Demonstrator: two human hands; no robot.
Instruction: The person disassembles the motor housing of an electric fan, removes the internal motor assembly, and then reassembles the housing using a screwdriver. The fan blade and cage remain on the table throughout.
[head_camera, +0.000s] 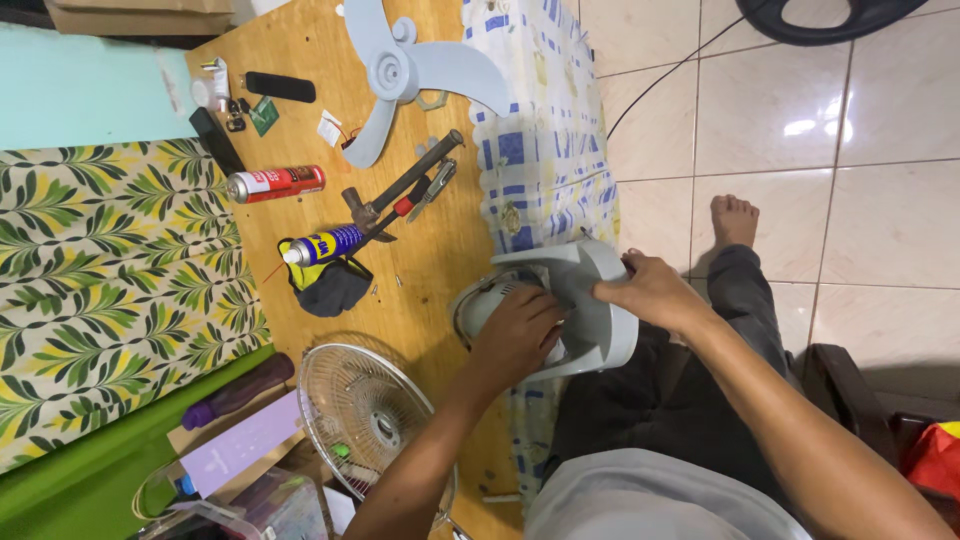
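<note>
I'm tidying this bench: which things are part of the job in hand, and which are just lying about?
In hand: fan body, left hand, right hand.
Lying about: fan blade, wire guard, hammer, red can, blue can.

two spray cans (275, 184), one hammer (402, 188), one fan blade (405, 70)

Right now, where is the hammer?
In the head view, the hammer lies on the wooden board left of centre, between the fan blade above and the blue spray can below.

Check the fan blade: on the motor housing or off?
Off. The fan blade lies on the wooden board, apart from the motor housing both hands hold.
</note>
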